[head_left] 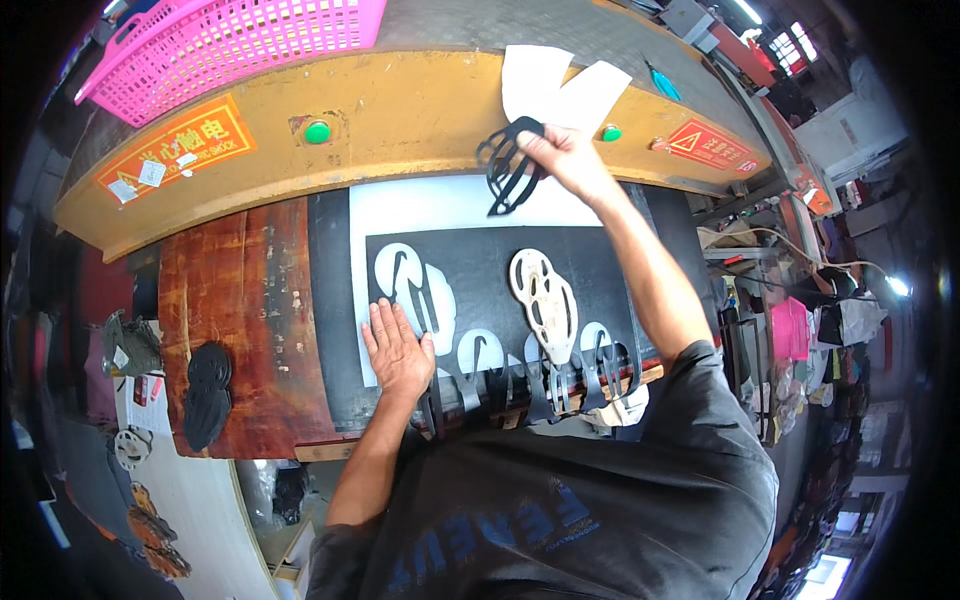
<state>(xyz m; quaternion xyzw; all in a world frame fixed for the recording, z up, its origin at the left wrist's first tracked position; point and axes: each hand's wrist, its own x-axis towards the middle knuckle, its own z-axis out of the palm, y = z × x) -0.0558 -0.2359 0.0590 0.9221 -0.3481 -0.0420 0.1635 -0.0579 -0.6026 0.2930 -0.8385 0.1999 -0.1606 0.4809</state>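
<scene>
Presently | right hand (565, 155) pinching black cut-out piece (516, 190) | left hand (400, 355) flat on black sheet (480, 260) | reddish-brown board (250, 290) alongside | yellow beam (420, 110) ahead, pink basket (240, 50) beyond

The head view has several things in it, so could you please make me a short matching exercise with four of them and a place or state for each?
Things:
1. Right hand
2. Left hand
3. Pink basket
4. Pale piece with openings

Places and states:
A. Lying on the black sheet
B. At the upper left of the view
C. Raised, holding a black cut-out piece
D. Palm down, with nothing in its grasp

Right pairs: 1-C, 2-D, 3-B, 4-A
</scene>
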